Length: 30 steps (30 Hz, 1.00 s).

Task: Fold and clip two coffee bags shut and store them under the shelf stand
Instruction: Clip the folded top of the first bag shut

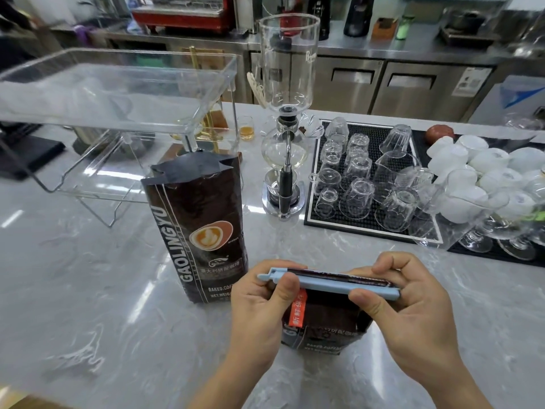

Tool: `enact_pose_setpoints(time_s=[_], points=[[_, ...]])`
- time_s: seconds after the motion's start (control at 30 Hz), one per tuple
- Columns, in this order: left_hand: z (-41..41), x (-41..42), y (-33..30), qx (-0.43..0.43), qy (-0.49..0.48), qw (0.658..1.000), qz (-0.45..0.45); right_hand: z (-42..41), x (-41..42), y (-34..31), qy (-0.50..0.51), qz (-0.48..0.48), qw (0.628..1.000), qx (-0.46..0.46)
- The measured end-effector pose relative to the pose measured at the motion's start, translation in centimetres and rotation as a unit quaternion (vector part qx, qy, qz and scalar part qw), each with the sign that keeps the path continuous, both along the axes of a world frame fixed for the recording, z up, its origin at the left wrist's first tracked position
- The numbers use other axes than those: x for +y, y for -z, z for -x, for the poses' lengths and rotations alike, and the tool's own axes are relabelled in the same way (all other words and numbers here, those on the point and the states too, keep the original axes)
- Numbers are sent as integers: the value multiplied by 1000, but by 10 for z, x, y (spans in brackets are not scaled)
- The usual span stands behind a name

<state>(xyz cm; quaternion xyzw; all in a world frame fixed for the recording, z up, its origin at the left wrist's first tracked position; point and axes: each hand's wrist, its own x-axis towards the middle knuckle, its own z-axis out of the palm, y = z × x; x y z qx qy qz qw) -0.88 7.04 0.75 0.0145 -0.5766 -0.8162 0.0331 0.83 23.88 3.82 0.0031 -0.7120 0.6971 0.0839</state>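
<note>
Both hands, left hand (262, 299) and right hand (404, 308), pinch the blue clip (327, 283) along the near coffee bag's (324, 323) folded top; the second bag (197, 228) stands open on the counter (88, 290).

"GAOLINGYU" is printed vertically on the upright coffee bag (196, 231), "BAKED.COFFEE" and "NET.WEIG…" are partly read below, Chinese characters are seen on the orange tag (298, 309) of the clipped bag (324, 323), unreadable.
</note>
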Motion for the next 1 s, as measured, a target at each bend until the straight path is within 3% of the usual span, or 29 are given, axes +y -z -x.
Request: enact_pose_setpoints(time_s=[0.37, 0.63, 1.0], points=[[0, -2, -1, 24, 0, 998, 64, 1, 2, 6, 4, -13, 1000, 16], [-4, -1, -4, 36, 7, 997, 61, 1, 1, 8, 6, -23, 999, 25], [-2, -12, 16, 51, 86, 990, 103, -6, 2, 34, -15, -18, 999, 23]])
